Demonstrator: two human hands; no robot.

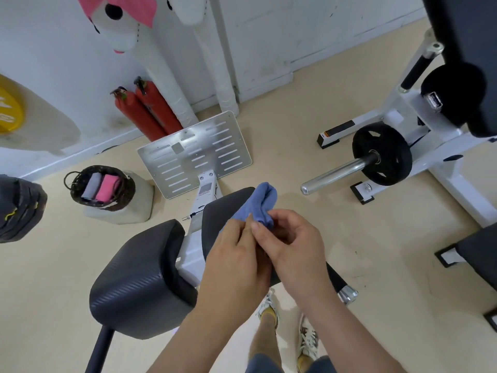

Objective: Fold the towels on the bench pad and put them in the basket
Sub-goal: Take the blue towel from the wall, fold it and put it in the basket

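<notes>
A blue towel (261,203), rolled into a small bundle, is held over the right black bench pad (220,208). My left hand (236,262) and my right hand (290,243) meet at its near end, fingers pinching the cloth. Much of the towel's near part is hidden behind my hands. A second black pad (139,275) sits to the left, bare. The dark woven basket (78,195) stands on the floor at the left on a pale block, with a grey folded towel (92,185) and a pink folded towel (106,190) inside it.
A slotted metal footplate (193,152) stands beyond the pads, with two red fire extinguishers (145,111) against the wall. A bar with a black weight plate (382,154) juts out at the right on a white machine frame. My feet (285,327) are below the pads.
</notes>
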